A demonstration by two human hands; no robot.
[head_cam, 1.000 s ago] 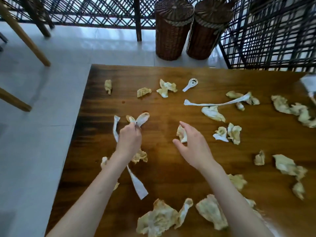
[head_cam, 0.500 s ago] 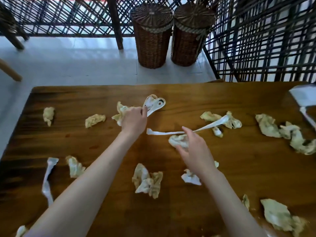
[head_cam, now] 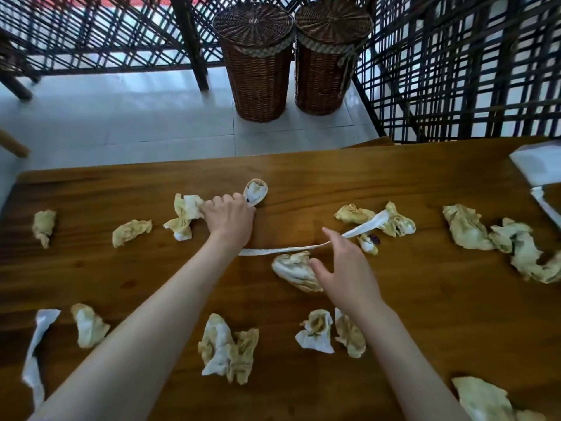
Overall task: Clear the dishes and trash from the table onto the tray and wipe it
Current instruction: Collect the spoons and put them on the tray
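Your left hand (head_cam: 231,218) is gripping the white spoon (head_cam: 256,191); your right hand (head_cam: 346,270), fingers released, is reaching for the crumpled napkin (head_cam: 296,270) — pinch it whole.

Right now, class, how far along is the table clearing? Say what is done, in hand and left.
Done: nothing visibly. In hand: the left hand grips the spoon with a napkin; the right hand hovers open beside another crumpled napkin. Left: the remaining napkins, a paper strip, wiping the table.
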